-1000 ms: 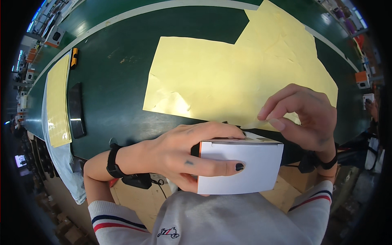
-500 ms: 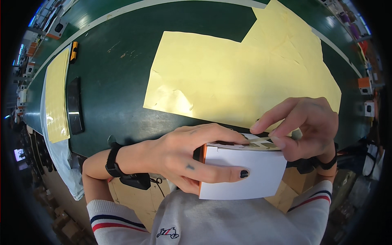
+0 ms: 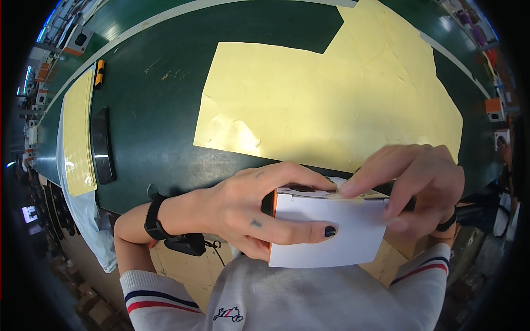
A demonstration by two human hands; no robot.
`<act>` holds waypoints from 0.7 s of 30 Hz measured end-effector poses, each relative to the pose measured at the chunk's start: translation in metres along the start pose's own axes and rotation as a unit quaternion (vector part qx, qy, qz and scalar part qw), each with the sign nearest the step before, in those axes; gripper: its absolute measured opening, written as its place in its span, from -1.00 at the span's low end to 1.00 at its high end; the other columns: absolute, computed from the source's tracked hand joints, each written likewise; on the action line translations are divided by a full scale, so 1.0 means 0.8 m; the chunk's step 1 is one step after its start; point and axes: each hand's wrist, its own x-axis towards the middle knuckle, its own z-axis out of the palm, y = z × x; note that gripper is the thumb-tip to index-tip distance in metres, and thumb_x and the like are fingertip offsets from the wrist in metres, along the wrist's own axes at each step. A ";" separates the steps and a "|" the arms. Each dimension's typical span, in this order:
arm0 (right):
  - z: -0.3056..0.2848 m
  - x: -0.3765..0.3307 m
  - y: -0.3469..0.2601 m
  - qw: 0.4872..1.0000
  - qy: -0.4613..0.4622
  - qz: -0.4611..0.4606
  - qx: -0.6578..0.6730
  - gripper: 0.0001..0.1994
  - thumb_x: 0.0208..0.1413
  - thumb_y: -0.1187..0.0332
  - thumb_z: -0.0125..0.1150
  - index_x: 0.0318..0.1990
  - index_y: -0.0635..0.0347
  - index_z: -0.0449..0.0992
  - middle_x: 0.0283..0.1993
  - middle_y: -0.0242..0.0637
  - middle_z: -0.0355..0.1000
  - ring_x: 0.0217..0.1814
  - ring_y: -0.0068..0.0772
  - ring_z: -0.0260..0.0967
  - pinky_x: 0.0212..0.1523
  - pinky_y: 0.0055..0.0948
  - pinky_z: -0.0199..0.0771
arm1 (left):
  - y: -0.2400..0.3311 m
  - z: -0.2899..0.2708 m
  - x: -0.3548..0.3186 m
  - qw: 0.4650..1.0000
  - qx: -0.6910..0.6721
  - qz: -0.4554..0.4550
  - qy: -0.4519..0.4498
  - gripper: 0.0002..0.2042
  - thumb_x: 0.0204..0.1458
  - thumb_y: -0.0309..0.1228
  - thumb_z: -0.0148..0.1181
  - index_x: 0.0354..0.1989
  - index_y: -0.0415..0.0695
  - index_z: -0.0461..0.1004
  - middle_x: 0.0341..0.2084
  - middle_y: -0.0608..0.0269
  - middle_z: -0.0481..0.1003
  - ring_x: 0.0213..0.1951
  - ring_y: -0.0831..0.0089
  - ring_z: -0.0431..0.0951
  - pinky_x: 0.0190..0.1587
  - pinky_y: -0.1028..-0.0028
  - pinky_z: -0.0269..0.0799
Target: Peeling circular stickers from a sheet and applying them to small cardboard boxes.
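A white box with an orange side stands upright close to my body. My left hand is closed around its left end, thumb across the near face and fingers over the top. My right hand is at the box's top right edge, its index fingertip pressing on the top and its other fingers apart near the right corner. A thin yellowish, see-through strip lies along that top edge, partly hidden by the right fingers.
A large creased yellow backing sheet covers much of the green table beyond the box. At the left lie a dark phone-like object, a stack of yellow sticker sheets and an orange-black cutter.
My right hand has let go of its pinch on the thin strip. Its index finger has come down onto the box top, and the hand has shifted slightly right and nearer. My left hand keeps its hold.
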 end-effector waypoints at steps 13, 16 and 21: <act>0.015 -0.017 0.004 0.986 -0.074 0.027 -0.150 -0.25 -0.28 -0.10 0.38 0.00 0.35 0.45 -0.19 -0.20 0.29 -0.22 -0.35 0.28 -0.30 -0.53 0.29 | 0.004 -0.002 -0.001 0.999 0.026 -0.009 -0.016 -0.63 -0.31 -0.40 0.34 -0.20 0.07 0.58 -0.08 -0.04 0.37 -0.28 0.25 0.52 -0.37 0.48 0.47; 0.015 -0.017 0.004 0.981 -0.076 0.004 -0.181 -0.28 -0.27 -0.04 0.38 0.00 0.34 0.45 -0.18 -0.19 0.29 -0.23 -0.34 0.29 -0.31 -0.51 0.28 | 0.002 -0.001 -0.002 0.999 0.031 -0.006 -0.020 -0.63 -0.32 -0.40 0.34 -0.21 0.07 0.58 -0.08 -0.02 0.37 -0.26 0.25 0.52 -0.37 0.48 0.48; 0.017 -0.016 -0.009 0.956 -0.088 -0.055 -0.275 -0.43 -0.11 0.02 0.28 -0.05 0.33 0.49 -0.18 -0.17 0.30 -0.25 -0.29 0.33 -0.35 -0.46 0.29 | 0.002 -0.002 0.001 1.000 0.023 0.005 -0.018 -0.63 -0.34 -0.40 0.34 -0.21 0.07 0.58 -0.07 -0.01 0.37 -0.25 0.25 0.53 -0.37 0.48 0.49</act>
